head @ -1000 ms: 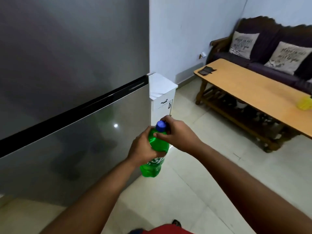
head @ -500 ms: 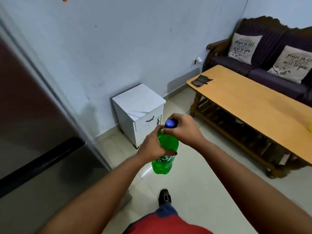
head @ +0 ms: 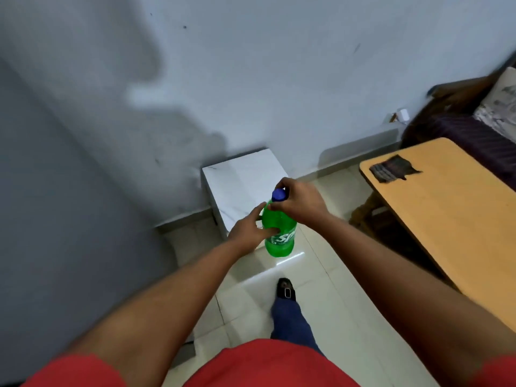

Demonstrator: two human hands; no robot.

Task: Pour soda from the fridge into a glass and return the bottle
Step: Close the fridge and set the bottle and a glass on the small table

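A green soda bottle [head: 280, 236] with a blue cap [head: 279, 195] is held upright in front of me, above the floor. My left hand [head: 249, 231] wraps around the bottle's body from the left. My right hand [head: 300, 202] grips the neck, fingers closed around the cap. A grey surface fills the left edge, likely the fridge [head: 42, 219] side. No glass is in view.
A small white cabinet [head: 240, 180] stands against the wall just beyond the bottle. A wooden coffee table [head: 446, 208] with a dark flat item [head: 392, 168] sits at the right, a dark sofa [head: 474, 129] behind it. My foot [head: 286, 289] steps on the tiled floor.
The view has swung away from the fridge front toward the wall and downward. Both hands keep their hold on the bottle, and a foot has stepped forward.
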